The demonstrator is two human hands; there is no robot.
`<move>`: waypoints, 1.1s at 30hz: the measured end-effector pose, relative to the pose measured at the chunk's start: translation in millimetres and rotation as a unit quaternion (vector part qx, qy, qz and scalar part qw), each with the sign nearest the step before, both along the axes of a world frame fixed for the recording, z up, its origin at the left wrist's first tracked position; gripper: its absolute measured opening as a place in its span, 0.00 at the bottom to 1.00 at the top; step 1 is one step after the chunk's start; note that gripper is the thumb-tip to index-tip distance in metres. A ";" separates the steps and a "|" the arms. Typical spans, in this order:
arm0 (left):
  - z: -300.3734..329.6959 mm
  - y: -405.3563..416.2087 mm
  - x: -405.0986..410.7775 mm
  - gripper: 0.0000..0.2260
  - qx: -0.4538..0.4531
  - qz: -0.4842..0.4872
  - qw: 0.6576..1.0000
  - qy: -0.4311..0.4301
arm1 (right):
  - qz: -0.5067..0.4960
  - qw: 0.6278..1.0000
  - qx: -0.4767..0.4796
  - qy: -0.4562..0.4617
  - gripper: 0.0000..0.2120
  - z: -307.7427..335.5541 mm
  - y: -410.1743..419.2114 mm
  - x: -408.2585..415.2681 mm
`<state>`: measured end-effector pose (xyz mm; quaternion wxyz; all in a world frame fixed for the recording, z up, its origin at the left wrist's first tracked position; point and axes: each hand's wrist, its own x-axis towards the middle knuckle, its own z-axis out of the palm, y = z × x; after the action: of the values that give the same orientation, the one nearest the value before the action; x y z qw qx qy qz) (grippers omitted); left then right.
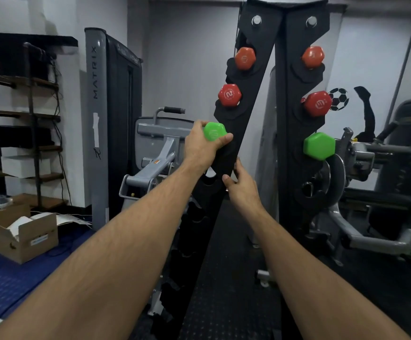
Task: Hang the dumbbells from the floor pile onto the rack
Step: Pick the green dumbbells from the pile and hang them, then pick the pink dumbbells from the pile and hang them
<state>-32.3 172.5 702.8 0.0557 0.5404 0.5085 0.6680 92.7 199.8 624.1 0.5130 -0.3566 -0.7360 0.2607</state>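
Note:
The black A-shaped dumbbell rack [253, 77] stands right in front of me. My left hand [200, 146] grips a green dumbbell [213, 131] against the left upright, just under a red dumbbell [229, 94] and an orange one [245, 58]. My right hand [242, 186] holds the inner edge of that same upright lower down, thumb in front and fingers behind. On the right upright hang an orange dumbbell [312, 57], a red dumbbell [318, 103] and a green dumbbell [319, 146]. The floor pile is out of sight.
A grey Matrix weight machine [96, 99] stands behind the rack on the left. Another machine with weight plates [381, 163] is on the right. An open cardboard box [25, 236] sits on the blue mat at left. Dark shelves [28, 106] line the left wall.

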 end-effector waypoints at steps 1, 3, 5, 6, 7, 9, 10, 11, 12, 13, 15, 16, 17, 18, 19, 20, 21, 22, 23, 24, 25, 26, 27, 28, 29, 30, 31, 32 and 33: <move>-2.4 0.8 -0.4 0.29 0.006 0.000 1.000 -0.003 | -0.004 1.000 -0.002 -0.003 0.31 -0.8 -1.6 1.0; -9.0 -0.6 0.4 0.31 0.011 -0.007 1.000 -0.012 | -0.018 1.000 -0.012 -0.009 0.31 -5.2 -5.7 4.8; -20.4 -6.3 1.7 0.35 0.018 -0.007 0.999 -0.027 | -0.023 0.999 -0.024 -0.012 0.31 -12.2 -8.4 10.1; -30.8 -10.0 2.2 0.37 0.018 -0.004 0.999 -0.035 | -0.022 0.999 -0.035 -0.009 0.31 -18.7 -9.8 13.7; -41.1 -15.2 3.0 0.38 0.015 0.002 0.999 -0.040 | -0.023 0.999 -0.047 -0.004 0.31 -25.4 -10.3 17.9; -70.2 -25.7 4.3 0.36 0.009 0.010 0.999 -0.052 | -0.031 0.998 -0.062 -0.008 0.32 -45.6 -13.6 27.6; -90.8 -30.1 5.1 0.35 0.006 0.007 0.998 -0.065 | -0.035 0.997 -0.074 -0.017 0.32 -60.0 -16.2 33.5; -109.8 -34.1 5.8 0.34 0.005 0.005 0.997 -0.082 | -0.036 0.996 -0.084 -0.021 0.32 -73.7 -17.1 38.5; -129.3 -37.3 6.3 0.34 0.003 0.005 0.995 -0.095 | -0.035 0.995 -0.096 -0.024 0.31 -87.3 -18.7 43.2; -153.4 -42.1 8.1 0.33 -0.006 0.009 0.994 -0.110 | -0.036 0.993 -0.112 -0.028 0.30 -105.6 -20.2 48.3; -198.1 -49.5 12.4 0.29 -0.026 0.023 0.992 -0.125 | -0.039 0.989 -0.139 -0.040 0.29 -136.1 -23.3 55.7; -225.6 -52.7 15.6 0.27 -0.039 0.036 0.990 -0.131 | -0.040 0.985 -0.158 -0.048 0.29 -155.7 -25.9 59.1; -248.7 -55.7 18.0 0.25 -0.046 0.045 0.988 -0.139 | -0.039 0.983 -0.172 -0.054 0.28 -172.1 -26.6 61.7; -276.9 -59.6 21.9 0.24 -0.058 0.048 0.986 -0.151 | -0.039 0.978 -0.192 -0.064 0.27 -194.5 -28.0 65.0; -301.1 -62.9 25.6 0.22 -0.073 0.047 0.983 -0.163 | -0.038 0.974 -0.212 -0.073 0.26 -215.4 -27.6 67.9; -326.9 -67.9 30.5 0.21 -0.099 0.046 0.979 -0.171 | -0.033 0.968 -0.234 -0.089 0.25 -237.1 -29.9 71.6; -350.9 -71.7 35.0 0.19 -0.132 0.044 0.974 -0.179 | -0.027 0.959 -0.259 -0.111 0.24 -258.6 -30.1 75.3; -376.6 -75.9 39.8 0.18 -0.167 0.043 0.967 -0.189 | -0.025 0.948 -0.287 -0.138 0.23 -282.7 -31.1 79.4; -401.4 -79.9 44.9 0.16 -0.202 0.044 0.958 -0.200 | -0.022 0.935 -0.317 -0.156 0.22 -307.6 -32.0 84.5; -425.9 -83.9 49.8 0.15 -0.234 0.046 0.948 -0.212 | -0.023 0.923 -0.346 -0.167 0.20 -331.8 -35.2 89.1; -452.0 -87.2 53.7 0.14 -0.267 0.051 0.937 -0.218 | -0.028 0.909 -0.374 -0.180 0.19 -360.8 -37.8 94.7; -476.1 -91.0 56.4 0.14 -0.301 0.057 0.926 -0.221 | -0.029 0.896 -0.400 -0.192 0.19 -387.3 -40.8 100.9; -500.6 -95.2 58.5 0.13 -0.343 0.060 0.912 -0.216 | -0.034 0.882 -0.424 -0.202 0.18 -414.3 -44.2 106.6; -524.7 -100.4 59.9 0.12 -0.384 0.059 0.897 -0.211 | -0.038 0.869 -0.448 -0.208 0.16 -438.4 -48.5 111.2; -550.3 -106.7 60.2 0.12 -0.427 0.055 0.878 -0.210 | -0.035 0.854 -0.474 -0.212 0.13 -458.7 -55.9 114.0; -574.1 -113.3 59.5 0.11 -0.458 0.048 0.861 -0.217 | -0.028 0.841 -0.493 -0.220 0.09 -471.2 -65.1 115.1; -596.4 -120.0 58.2 0.10 -0.485 0.047 0.844 -0.225 | -0.019 0.830 -0.510 -0.225 0.06 -483.1 -73.2 115.6; -617.7 -128.6 56.2 0.10 -0.511 0.051 0.828 -0.225 | -0.018 0.821 -0.523 -0.229 0.05 -493.6 -81.3 114.7; -633.1 -135.6 53.9 0.11 -0.536 0.049 0.814 -0.220 | -0.013 0.819 -0.526 -0.229 0.07 -503.4 -85.3 113.7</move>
<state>21.7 37.0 69.7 0.4139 0.2382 0.7860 0.3926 206.4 114.5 120.7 0.0671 -0.6311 -0.5783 0.5127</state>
